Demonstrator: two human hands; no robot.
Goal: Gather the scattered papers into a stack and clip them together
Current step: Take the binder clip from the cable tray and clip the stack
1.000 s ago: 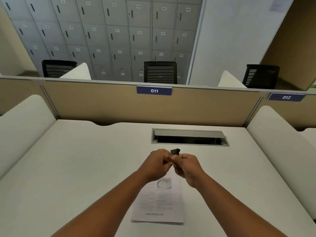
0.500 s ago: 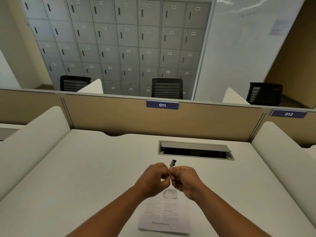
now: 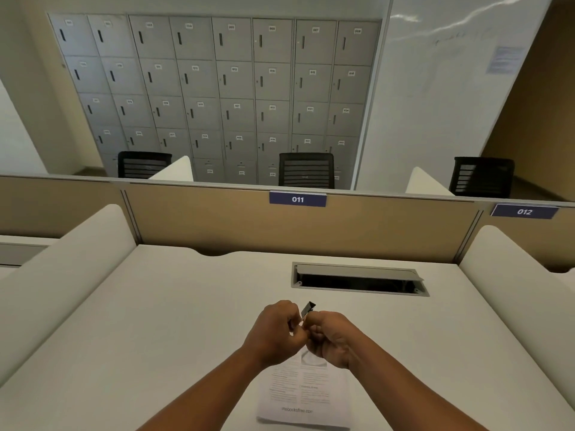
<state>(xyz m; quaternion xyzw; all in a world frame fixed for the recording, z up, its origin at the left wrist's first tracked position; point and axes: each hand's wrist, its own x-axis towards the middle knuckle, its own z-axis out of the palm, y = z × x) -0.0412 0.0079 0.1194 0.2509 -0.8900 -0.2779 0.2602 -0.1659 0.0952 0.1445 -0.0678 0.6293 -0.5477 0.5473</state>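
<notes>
A stack of printed white papers [image 3: 306, 396] lies flat on the white desk [image 3: 155, 321], near its front edge, partly hidden under my forearms. Above the stack's far end, my left hand [image 3: 275, 332] and my right hand [image 3: 331, 337] are pressed together, fingers closed. Between their fingertips they hold a small black binder clip [image 3: 308, 308], which sticks up and tilts to the right. The clip is in the air, apart from the papers.
A recessed cable box [image 3: 357, 279] with its lid raised sits in the desk behind my hands. White side dividers [image 3: 62, 275] flank the desk, with a tan back partition [image 3: 217, 222] labelled 011. Lockers and black chairs stand beyond.
The camera has tilted upward, so hands and papers sit lower in view. The clip between my fingers has turned from broadside to a narrower, upright tilt. Both hands stay together over the stack.
</notes>
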